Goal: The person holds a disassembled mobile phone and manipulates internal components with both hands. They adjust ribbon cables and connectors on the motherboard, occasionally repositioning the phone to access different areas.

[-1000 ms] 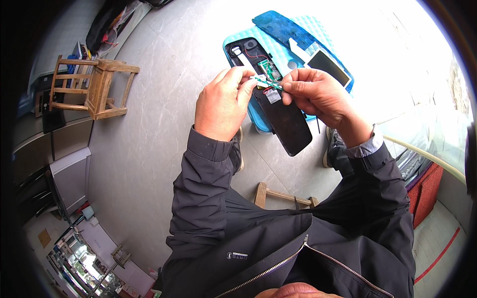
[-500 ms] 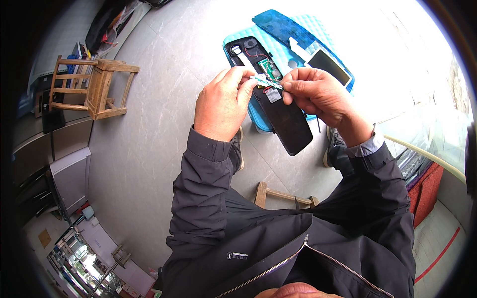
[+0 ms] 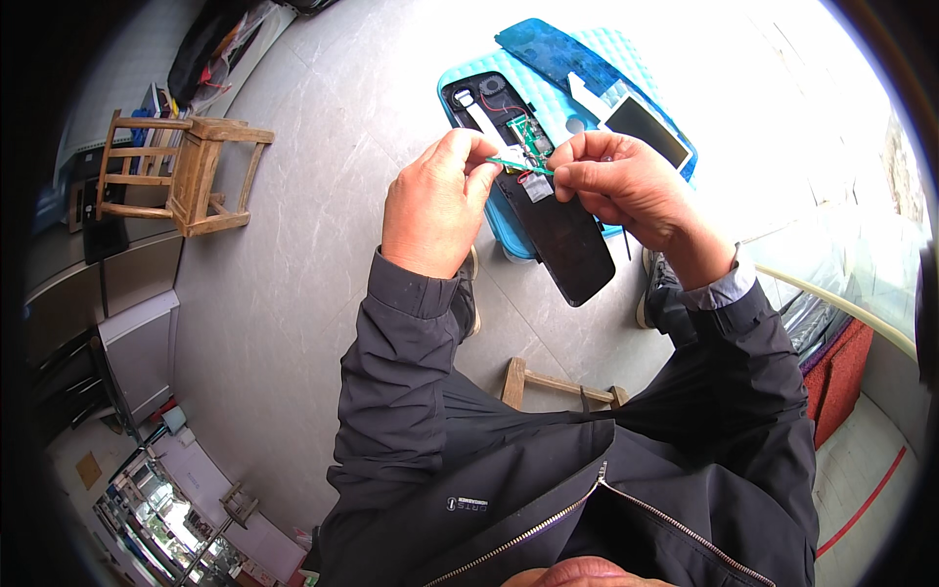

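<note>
We sit over a grey floor [image 3: 293, 293] of smooth, faintly veined tiles. On it stands a light-blue plastic stand [image 3: 634, 67] with rounded corners and a quilted top. Across its left side lies a long black case [image 3: 567, 240], a shallow shell with rounded ends, its near end jutting past the stand. Beyond lie a glossy dark-blue panel [image 3: 548, 54] and a flat dark screen [image 3: 646, 130] in a white frame. Inside the case we see a green circuit board [image 3: 529, 129], a silvery square [image 3: 536, 187] and thin red wires [image 3: 509, 110]. Over the case, our left hand [image 3: 430, 210] and right hand [image 3: 626, 191] pinch a slim green strip [image 3: 520, 167] between thumb and forefinger, one at each end.

Half a second ago the strip shows a paler, broader face; now we see it as a thin green line, tilted more edge-on. Both hands stay almost in place.

A slatted wooden chair [image 3: 191, 176] stands well apart at left, and a low wooden stool [image 3: 558, 383] shows between our legs. Our fingers hide parts of the case's middle.
</note>
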A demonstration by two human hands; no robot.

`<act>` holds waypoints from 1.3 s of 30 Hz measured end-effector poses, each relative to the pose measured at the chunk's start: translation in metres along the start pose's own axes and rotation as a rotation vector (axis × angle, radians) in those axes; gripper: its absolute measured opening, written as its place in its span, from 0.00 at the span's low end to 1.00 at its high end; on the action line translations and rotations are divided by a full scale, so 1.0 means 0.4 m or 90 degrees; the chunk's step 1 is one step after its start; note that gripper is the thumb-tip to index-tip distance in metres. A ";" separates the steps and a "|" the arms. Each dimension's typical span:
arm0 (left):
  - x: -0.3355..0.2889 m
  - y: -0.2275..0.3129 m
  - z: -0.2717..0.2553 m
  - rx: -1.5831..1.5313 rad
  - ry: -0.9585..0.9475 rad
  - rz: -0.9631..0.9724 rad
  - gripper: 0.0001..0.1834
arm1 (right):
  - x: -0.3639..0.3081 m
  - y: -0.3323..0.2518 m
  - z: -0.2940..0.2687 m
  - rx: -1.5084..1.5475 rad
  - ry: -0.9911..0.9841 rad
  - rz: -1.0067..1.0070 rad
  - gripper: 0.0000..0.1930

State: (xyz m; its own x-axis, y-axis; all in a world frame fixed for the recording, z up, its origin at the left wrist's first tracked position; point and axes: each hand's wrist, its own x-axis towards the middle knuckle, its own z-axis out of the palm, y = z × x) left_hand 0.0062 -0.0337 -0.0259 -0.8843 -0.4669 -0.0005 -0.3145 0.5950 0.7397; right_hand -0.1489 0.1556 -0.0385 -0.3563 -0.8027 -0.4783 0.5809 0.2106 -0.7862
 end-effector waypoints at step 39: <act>0.001 0.011 -0.005 0.015 -0.016 -0.009 0.07 | -0.004 -0.002 0.008 -0.057 0.033 -0.004 0.06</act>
State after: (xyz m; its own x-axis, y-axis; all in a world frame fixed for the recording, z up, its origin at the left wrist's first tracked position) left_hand 0.0050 -0.0325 -0.0214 -0.8882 -0.4585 -0.0280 -0.3347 0.6043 0.7230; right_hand -0.1465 0.1551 -0.0358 -0.3989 -0.7745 -0.4910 0.5115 0.2565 -0.8201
